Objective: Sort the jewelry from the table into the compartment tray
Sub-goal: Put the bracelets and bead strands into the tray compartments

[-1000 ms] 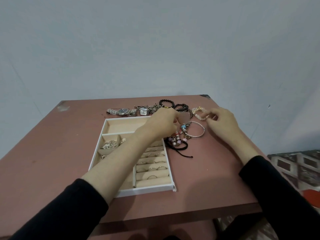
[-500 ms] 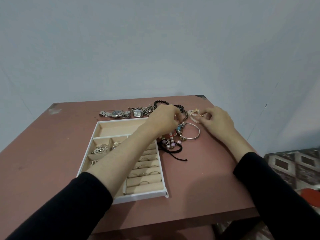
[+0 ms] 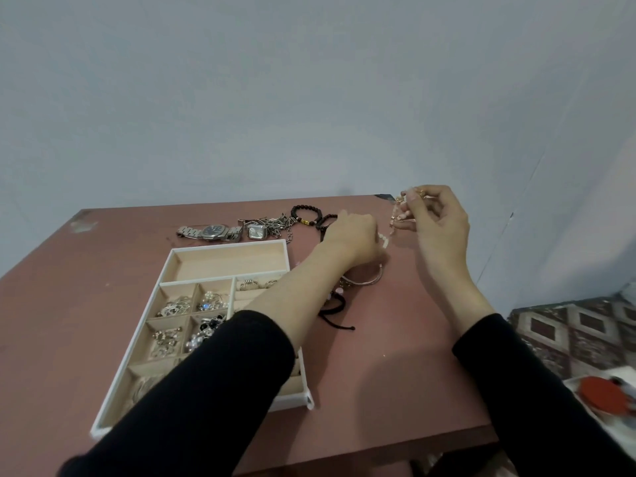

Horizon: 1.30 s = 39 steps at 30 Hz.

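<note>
A white compartment tray point(image 3: 165, 270) lies on the brown table, its small cells holding rings and earrings and its long back cell bare. My right hand point(image 3: 437, 218) is raised above the table's far right corner and pinches a pale pink beaded bracelet point(image 3: 395, 215) that hangs from its fingertips. My left hand point(image 3: 354, 237) hovers beside it with curled fingers and holds the bracelet's lower end. Under my left wrist lie a silver bangle point(image 3: 370, 278) and a black cord bracelet point(image 3: 335, 315), partly hidden.
Behind the tray lie two watches point(image 3: 210, 232), a silver chain point(image 3: 275, 223) and a dark bead bracelet point(image 3: 306, 215). The table's point(image 3: 395, 356) right and front edges are close. A patterned surface point(image 3: 578, 332) sits to the lower right, below the table.
My right hand has lifted the pink bracelet off the table and up toward the far corner. My left hand has followed to its lower end. The camera has tilted.
</note>
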Available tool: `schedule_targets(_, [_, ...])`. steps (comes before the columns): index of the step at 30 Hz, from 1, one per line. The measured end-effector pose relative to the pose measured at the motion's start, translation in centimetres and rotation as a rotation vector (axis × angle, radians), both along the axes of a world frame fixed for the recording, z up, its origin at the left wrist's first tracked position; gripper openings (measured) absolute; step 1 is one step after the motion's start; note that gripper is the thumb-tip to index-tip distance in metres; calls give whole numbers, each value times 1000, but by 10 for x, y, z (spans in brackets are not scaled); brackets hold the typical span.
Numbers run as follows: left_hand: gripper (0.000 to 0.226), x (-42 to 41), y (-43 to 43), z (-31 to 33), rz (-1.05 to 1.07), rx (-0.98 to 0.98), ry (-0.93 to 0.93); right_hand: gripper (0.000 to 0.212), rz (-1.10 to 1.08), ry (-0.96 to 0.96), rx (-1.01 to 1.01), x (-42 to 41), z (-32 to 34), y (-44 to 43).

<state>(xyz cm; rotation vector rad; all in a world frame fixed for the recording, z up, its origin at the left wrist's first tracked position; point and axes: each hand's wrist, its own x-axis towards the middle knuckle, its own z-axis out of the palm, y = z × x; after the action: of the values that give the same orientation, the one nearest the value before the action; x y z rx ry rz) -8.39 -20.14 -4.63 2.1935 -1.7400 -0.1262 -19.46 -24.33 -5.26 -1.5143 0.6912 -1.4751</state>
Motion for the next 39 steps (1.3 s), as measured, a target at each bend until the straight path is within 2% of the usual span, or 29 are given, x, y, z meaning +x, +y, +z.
schedule_targets(6, [32, -3, -4, 2, 11, -5, -32, 8, -1, -18, 13, -2, 4, 2])
schedule_targets(12, [10, 20, 23, 21, 57, -294, 339, 7, -4, 55, -57, 0, 5, 11])
schedule_targets(14, [9, 30, 43, 32, 57, -392, 394, 6, 27, 78, -70, 3, 10, 19])
schedule_targets(20, [6, 65, 115, 60, 103, -546, 515, 5, 231, 141, -85, 33, 35, 66])
schedule_targets(25, [4, 87, 171, 51, 131, -626, 712, 8, 452, 162, -10, 58, 45, 112])
schedule_targets(31, [5, 98, 215, 29, 141, -729, 910, 10, 675, 316, 5, 59, 46, 152])
schedule_targets(39, [6, 87, 246, 12, 101, -766, 1029, 10, 846, 531, 12, 46, 48, 185])
